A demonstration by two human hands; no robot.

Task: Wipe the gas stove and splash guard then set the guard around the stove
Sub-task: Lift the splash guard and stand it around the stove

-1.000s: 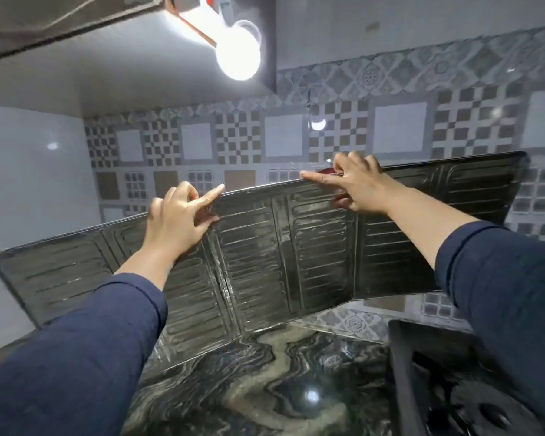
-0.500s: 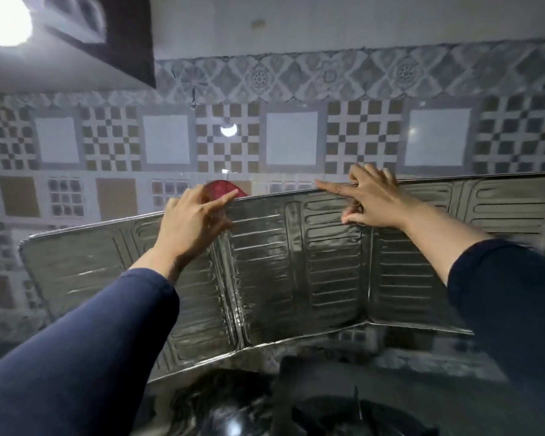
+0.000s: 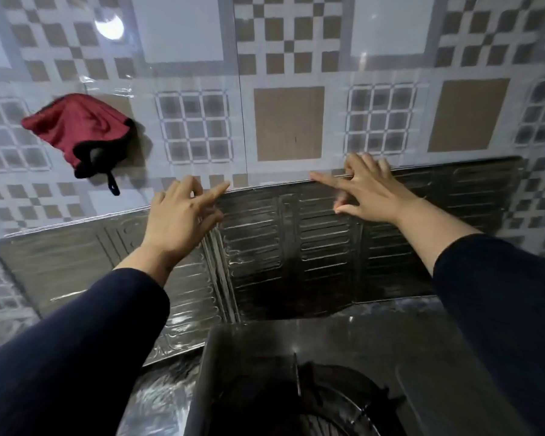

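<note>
You are at the last step, it seems: the splash guard (image 3: 312,247) stands upright behind the gas stove (image 3: 296,372), close against the tiled wall (image 3: 290,121). Your left hand (image 3: 178,221) and right hand (image 3: 370,190) pinch its top edge, fingers partly spread. The side panels look still splayed, so folding them around the stove remains. A red cloth (image 3: 76,127) hangs on the wall, clear of the guard.
</note>
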